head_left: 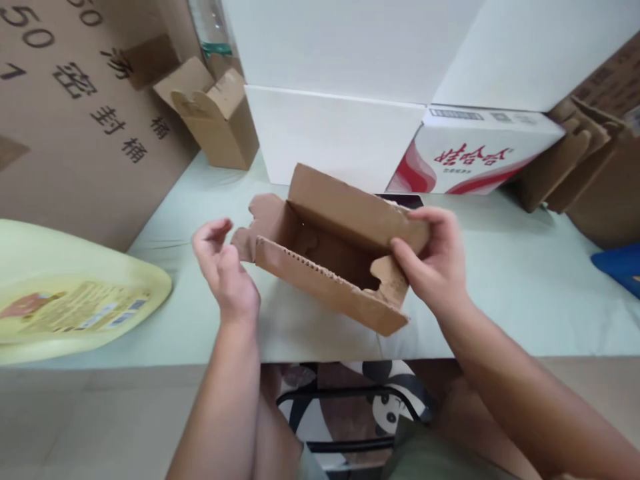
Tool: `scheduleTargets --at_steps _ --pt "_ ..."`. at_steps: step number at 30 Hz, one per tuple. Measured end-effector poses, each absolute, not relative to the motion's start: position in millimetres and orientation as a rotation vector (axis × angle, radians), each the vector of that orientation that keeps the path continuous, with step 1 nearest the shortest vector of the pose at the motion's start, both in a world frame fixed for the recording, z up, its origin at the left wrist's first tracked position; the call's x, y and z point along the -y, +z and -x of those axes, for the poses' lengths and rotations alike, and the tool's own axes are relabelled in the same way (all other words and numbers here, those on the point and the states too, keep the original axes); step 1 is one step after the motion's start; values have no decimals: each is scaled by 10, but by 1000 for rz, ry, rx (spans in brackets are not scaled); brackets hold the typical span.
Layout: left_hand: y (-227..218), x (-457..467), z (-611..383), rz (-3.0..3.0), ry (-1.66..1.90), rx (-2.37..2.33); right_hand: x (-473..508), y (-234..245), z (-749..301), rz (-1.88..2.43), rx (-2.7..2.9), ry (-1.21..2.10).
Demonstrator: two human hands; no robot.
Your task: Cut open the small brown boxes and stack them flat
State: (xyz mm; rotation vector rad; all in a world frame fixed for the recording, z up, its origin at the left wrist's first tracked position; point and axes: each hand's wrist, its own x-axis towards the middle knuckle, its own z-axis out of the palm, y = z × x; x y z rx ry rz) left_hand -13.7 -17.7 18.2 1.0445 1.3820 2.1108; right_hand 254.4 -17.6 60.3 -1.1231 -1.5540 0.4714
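Note:
A small brown cardboard box (325, 280) is tilted above the table, its top flaps up and its inside facing me. My right hand (437, 257) grips the right end, thumb on the near side of the panel and fingers behind it. At the left end, my left hand (227, 270) has its fingers and thumb apart, beside the notched end flap (267, 210). The thumb is close to that flap; whether it touches is unclear. Behind the box, a dark flat object (413, 200) is partly hidden.
White boxes (330, 133) stand at the back of the table (500, 287), one with red print (470, 160). A folded brown carton (220, 127) is back left, near a large printed carton (75, 120). A yellow bottle (80, 293) lies left; flattened cardboard (565, 160) leans right.

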Motion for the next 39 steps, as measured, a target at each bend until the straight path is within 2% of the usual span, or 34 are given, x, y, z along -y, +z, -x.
scheduleTargets --at_steps 5,9,15,19,24,28,34,39 --pt "113 191 -387 -1198 1847 -1093 612 309 -3024 1144 1339 611" --pt "223 177 -652 -1114 1950 -1028 643 95 -3166 1107 1235 782" --pt "320 125 -782 -1089 2041 -1258 684 55 -3261 1079 1222 903" --pt "322 140 -819 -1088 2026 -1215 722 74 -3259 1096 1227 929" --pt "523 243 -859 -1482 2111 -1369 720 86 -3237 1015 1292 969" --pt "625 329 -876 -1685 1906 -1549 710 69 -3176 1054 1321 977" --pt "513 285 -767 -1414 2117 -1110 707 2 -3080 1016 1242 958" --pt "386 194 -695 -1436 2135 -1055 711 -74 -3058 928 1209 834"
